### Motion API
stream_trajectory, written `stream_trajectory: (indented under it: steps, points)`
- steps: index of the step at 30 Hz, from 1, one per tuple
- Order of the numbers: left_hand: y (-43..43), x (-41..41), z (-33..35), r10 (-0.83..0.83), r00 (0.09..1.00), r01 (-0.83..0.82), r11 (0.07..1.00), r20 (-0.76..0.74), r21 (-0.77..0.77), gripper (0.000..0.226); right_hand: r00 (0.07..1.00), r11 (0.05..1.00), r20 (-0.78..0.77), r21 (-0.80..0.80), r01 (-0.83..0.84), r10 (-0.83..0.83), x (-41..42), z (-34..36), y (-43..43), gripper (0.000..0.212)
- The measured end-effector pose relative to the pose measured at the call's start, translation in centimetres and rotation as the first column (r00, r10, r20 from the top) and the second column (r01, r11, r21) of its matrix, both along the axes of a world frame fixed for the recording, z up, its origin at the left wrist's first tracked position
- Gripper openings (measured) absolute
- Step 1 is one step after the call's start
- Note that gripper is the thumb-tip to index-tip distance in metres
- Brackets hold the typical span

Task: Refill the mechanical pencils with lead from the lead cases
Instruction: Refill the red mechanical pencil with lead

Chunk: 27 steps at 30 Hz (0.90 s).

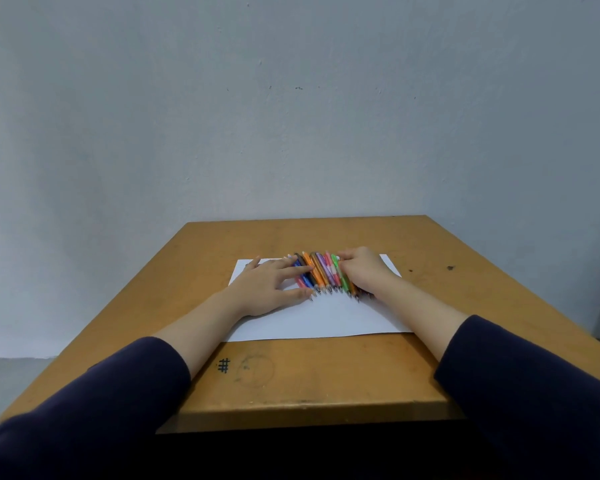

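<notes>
Pencils point(321, 273) prob. light, slick, roll-prone; grip 1 mid-barrel. L hand point(271, 285) flat on row; R hand point(361, 268) curled over them.

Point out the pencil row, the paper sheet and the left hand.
row of coloured mechanical pencils point(318, 276): head view, orange barrel mid-row
white paper sheet point(326, 320): head view, bare near part
left hand point(265, 289): head view, back of hand

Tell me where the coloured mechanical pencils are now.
Head view: the coloured mechanical pencils lie side by side on the white paper sheet, between the left hand and right hand.
</notes>
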<state>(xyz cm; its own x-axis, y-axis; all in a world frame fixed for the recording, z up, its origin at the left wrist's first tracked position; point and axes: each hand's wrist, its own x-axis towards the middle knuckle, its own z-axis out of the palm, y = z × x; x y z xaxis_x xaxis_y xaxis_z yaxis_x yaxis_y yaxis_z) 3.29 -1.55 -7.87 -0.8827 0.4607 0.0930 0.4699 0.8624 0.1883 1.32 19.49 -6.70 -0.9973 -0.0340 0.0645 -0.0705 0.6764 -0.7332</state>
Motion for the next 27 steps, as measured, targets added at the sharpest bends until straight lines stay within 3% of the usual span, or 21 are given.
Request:
stream_trajectory:
  steps: [8,16,20,27]
  points:
    - [-1.2,-0.8,0.4,-0.072,0.993,0.065,0.995,0.093,0.08,0.062,0.994,0.969,-0.031,0.229,-0.096,0.106,0.5,0.0,-1.0,0.043]
    - [-2.7,-1.2,0.2,-0.134,0.982,0.105,0.974,0.136,0.201,0.048,0.997,0.973,-0.029,0.221,-0.067,0.075,1.5,0.1,-2.2,0.045]
    - [-2.5,-0.9,0.2,-0.108,0.99,0.093,0.982,0.087,0.165,0.052,0.996,0.983,-0.034,0.171,-0.072,0.079,1.6,0.1,-2.1,0.044]
    - [-2.1,-0.8,0.2,-0.14,0.99,0.14,0.99,-0.031,0.005,0.062,0.992,0.971,-0.068,0.226,-0.084,0.102,1.2,0.0,-2.0,0.044]
